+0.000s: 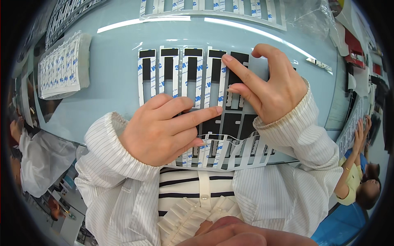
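Tabletop (113, 78) gleams beneath strips (192, 65), left hand (160, 127) and right hand (280, 87), each grip spread, co-worker (349, 182) far right.

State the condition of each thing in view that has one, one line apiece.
Fourth white-and-blue strip from the left: flat, a fingertip at each end
Left hand: open, fingers spread
Right hand: open, index finger extended
Black piece just right of that strip: partly hidden by right fingers
Sheet stack: piled
Clear plastic: crumpled

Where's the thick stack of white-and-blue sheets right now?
Head view, upper left: the stack lies on the table, left of the black-and-white strips, beyond the left hand.
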### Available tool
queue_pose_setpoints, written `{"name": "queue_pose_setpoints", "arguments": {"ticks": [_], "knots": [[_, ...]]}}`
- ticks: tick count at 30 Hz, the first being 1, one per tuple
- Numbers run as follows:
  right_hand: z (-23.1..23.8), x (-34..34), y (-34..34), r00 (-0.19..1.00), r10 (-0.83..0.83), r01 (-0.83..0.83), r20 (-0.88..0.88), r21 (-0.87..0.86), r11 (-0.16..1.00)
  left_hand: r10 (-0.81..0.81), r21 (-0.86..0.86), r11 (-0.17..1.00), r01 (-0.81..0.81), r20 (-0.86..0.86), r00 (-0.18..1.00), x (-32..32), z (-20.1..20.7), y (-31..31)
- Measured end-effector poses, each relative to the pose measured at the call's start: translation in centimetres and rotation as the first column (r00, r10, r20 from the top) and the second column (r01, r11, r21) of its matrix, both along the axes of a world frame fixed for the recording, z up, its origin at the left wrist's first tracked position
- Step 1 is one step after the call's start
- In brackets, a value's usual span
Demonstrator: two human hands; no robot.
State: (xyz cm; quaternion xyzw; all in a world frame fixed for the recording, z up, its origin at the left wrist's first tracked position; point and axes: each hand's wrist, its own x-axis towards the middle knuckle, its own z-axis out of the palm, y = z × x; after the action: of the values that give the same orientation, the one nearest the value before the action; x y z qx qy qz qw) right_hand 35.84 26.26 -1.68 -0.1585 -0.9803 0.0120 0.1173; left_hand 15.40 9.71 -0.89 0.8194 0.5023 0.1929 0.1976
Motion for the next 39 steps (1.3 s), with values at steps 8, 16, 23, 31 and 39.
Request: {"name": "queue_pose_setpoints", "arguments": {"ticks": [8,16,23,31,39], "knots": [[-0.3,-0.1,0.4,1.0,-0.006,0.006,0.005,-0.001,1.0,0.005,-0.01,1.0,-0.005,0.015,1.0,0.2,0.0,0.0],[0.0,-1.6,0.2,0.998,0.07,-0.07,-0.002,-0.022,0.997,0.05,0.038,0.998,-0.051,0.027,0.998,0.5,-0.6,-0.1],[1.5,-0.9,-1.0,0.977,0.2,-0.194,0.072,-0.084,0.977,0.019,0.047,0.999,-0.02,0.018,1.0,0.3,-0.1,-0.1],[5.0,3.1,0.6,0.968,0.195,-0.245,-0.156,-0.754,0.609,-0.005,0.062,0.998,-0.011,0.242,0.97,0.6,0.5,-0.1],[6.2,4.4,-1.9,0.996,0.039,0.07,0.085,-0.954,0.292,0.139,-0.104,0.989,-0.102,0.468,0.872,1.4,1.3,0.1]]}}
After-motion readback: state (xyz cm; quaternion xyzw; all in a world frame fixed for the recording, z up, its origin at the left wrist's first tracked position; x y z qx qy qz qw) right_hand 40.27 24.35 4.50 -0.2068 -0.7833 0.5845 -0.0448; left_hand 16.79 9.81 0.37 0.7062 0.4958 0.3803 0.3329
